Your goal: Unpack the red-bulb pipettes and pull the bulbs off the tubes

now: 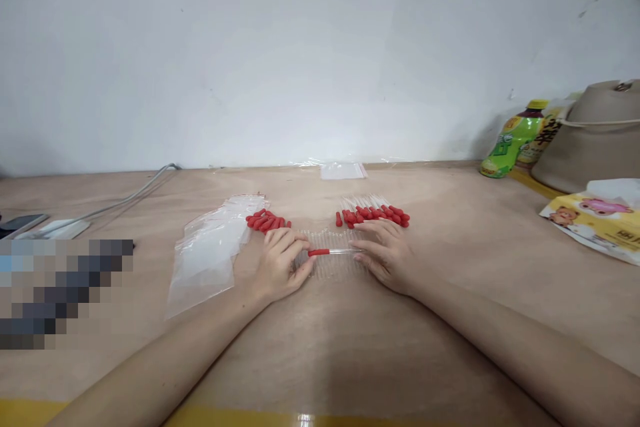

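Observation:
My left hand (286,263) is closed, its thumb and fingers pinching the red rubber end of a thin clear tube (319,252). At the tube's clear end, my right hand (384,253) pinches with thumb and fingers. Beneath both hands lies a row of clear glass tubes (334,268). Behind my left hand is a small pile of red rubber bulbs (265,220). More red bulbs (370,215), with thin pale tips pointing back, lie behind my right hand.
Clear zip bags (210,253) fan out at left, with another stack (343,171) by the wall. A cable (135,195) runs at back left. A green bottle (513,140), a beige bucket (590,137) and a yellow packet (600,217) occupy the right.

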